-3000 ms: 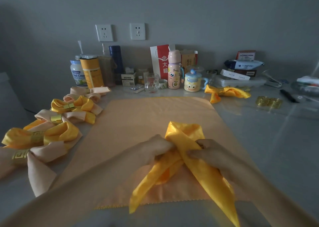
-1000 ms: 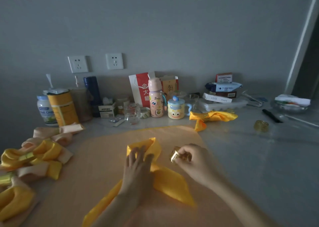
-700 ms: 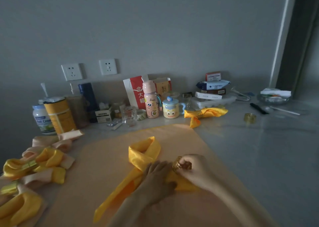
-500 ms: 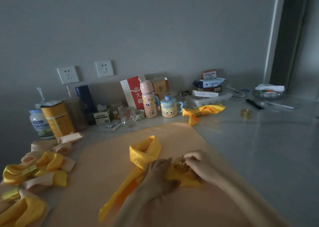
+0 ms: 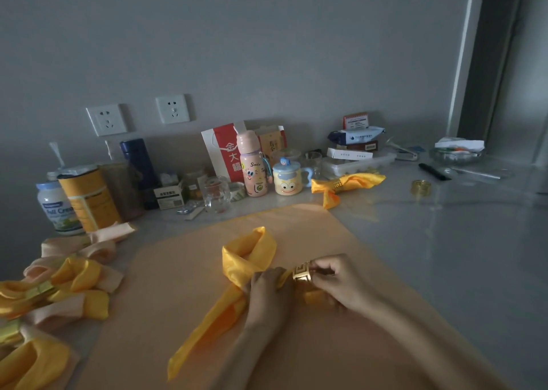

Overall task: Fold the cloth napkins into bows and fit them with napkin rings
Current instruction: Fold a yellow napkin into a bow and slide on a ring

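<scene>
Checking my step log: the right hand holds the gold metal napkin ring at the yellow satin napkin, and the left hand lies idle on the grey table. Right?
Not quite: the head view shows the left hand gripping the gathered middle of the yellow satin napkin, not idle. The right hand does hold the gold metal napkin ring at it.

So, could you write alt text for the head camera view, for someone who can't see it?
A person's left hand grips the gathered middle of a shiny yellow cloth napkin while the right hand holds a gold metal napkin ring against it, over a peach cloth mat. Finished yellow and peach napkin bows lie to the left.
</scene>
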Available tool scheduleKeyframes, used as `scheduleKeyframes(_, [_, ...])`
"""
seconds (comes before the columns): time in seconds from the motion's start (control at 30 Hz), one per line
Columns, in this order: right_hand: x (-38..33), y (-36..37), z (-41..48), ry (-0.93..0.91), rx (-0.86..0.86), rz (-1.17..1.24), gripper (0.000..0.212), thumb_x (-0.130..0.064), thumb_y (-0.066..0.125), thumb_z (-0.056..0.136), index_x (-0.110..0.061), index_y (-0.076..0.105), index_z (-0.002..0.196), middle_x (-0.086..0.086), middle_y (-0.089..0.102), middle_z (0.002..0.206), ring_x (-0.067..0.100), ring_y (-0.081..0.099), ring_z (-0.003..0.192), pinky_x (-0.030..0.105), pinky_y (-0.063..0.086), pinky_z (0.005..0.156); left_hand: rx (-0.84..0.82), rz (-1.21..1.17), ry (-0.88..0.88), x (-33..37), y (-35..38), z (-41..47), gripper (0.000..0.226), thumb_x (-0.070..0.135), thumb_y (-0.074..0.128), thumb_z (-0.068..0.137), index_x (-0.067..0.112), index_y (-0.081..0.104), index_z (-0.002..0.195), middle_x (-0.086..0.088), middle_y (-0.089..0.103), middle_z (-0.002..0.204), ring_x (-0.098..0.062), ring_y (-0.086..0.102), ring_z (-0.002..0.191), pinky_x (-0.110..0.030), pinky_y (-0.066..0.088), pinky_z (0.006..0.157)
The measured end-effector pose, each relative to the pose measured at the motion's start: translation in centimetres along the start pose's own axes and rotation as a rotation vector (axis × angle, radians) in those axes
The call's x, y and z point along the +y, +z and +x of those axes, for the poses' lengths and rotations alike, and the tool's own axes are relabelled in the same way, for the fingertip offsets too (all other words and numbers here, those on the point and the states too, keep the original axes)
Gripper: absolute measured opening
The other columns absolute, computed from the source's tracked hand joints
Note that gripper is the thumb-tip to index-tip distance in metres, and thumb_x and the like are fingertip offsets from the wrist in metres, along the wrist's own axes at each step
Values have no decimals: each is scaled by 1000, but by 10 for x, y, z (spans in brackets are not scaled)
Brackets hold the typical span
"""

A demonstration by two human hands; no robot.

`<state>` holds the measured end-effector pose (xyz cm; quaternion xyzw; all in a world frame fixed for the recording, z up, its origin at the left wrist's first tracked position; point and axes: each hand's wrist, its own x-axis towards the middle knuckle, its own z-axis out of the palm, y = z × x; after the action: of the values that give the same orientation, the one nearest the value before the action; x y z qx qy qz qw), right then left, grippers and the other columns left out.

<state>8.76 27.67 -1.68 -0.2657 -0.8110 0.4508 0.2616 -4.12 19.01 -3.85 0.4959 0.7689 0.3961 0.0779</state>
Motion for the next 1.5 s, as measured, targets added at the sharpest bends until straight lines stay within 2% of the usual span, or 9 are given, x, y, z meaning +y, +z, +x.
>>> scheduleKeyframes(0.1, [4, 9, 1, -26, 18, 34, 21, 3, 51, 87, -3, 68, 78, 1, 48, 47, 4, 42, 31, 17, 31, 34, 11, -229, 4, -4, -4, 1, 18, 30, 42, 74, 25, 53, 61, 7, 56, 62, -2, 48, 63, -26, 40, 64])
scheduleKeyframes(0.37, [4, 9, 1, -153, -4, 22, 20, 3, 55, 88, -7, 72, 86, -8, 61, 63, -2, 51, 44, 11, 35, 42, -121, -463, -13, 5, -17, 0, 36, 18, 46, 62, -11, 62, 76, -14, 57, 70, -17, 49, 67, -28, 38, 63])
scheduleKeyframes(0.6, [9, 11, 8, -268, -30, -324, 26, -5, 60, 86, -24, 50, 72, -13, 45, 72, 3, 44, 65, 25, 33, 63, -55, -347, 52, 4, -19, -3, 30, 16, 40, 62, -7, 59, 66, -11, 51, 72, -2, 44, 66, -18, 32, 62])
scheduleKeyframes(0.77, [13, 16, 7, -297, 58, -323, 12, -9, 62, 86, -15, 57, 77, -5, 50, 75, 10, 47, 66, 17, 33, 60, 7, -55, 40, 5, -19, -11, 51, 24, 35, 62, 24, 47, 111, 22, 42, 100, -2, 31, 104, -21, 18, 94])
scheduleKeyframes(0.87, [13, 19, 9, -272, 125, -211, 20, -15, 63, 85, -25, 51, 71, -6, 52, 73, 4, 47, 62, 14, 34, 58, -145, 121, 140, 9, -28, -9, 78, 25, 39, 58, 33, 37, 136, 17, 39, 128, -3, 22, 124, -21, 5, 103])
scheduleKeyframes(0.93, [12, 20, 8, -256, 140, -154, 28, -18, 64, 85, -33, 48, 67, -8, 54, 71, 4, 50, 63, 16, 37, 58, -212, 175, 135, 13, -34, -4, 73, 36, 45, 63, 33, 39, 135, 13, 40, 136, -6, 16, 134, -22, 4, 105])
scheduleKeyframes(1.07, [7, 18, 6, -211, 191, -93, 23, -19, 65, 85, -27, 54, 67, -7, 59, 68, 6, 52, 64, 22, 40, 60, -182, 223, 188, 13, -45, 5, 53, 36, 70, 79, 31, 50, 128, 12, 50, 129, -9, 22, 134, -22, 6, 101])
scheduleKeyframes(1.4, [-2, 7, 7, -167, 150, -67, 24, -15, 67, 82, -29, 56, 66, -7, 56, 59, 4, 50, 56, 20, 37, 55, -179, 220, 187, 14, -53, 12, 50, 27, 73, 78, 28, 54, 124, 11, 57, 120, -12, 40, 122, -20, 14, 90])
scheduleKeyframes(1.5, [-2, 5, 6, -149, 104, -99, 20, -16, 67, 82, -26, 56, 69, -3, 54, 58, 5, 45, 53, 23, 35, 53, -220, 167, 143, 12, -54, 14, 51, 26, 75, 77, 29, 54, 123, 15, 57, 112, -9, 46, 116, -24, 19, 102])
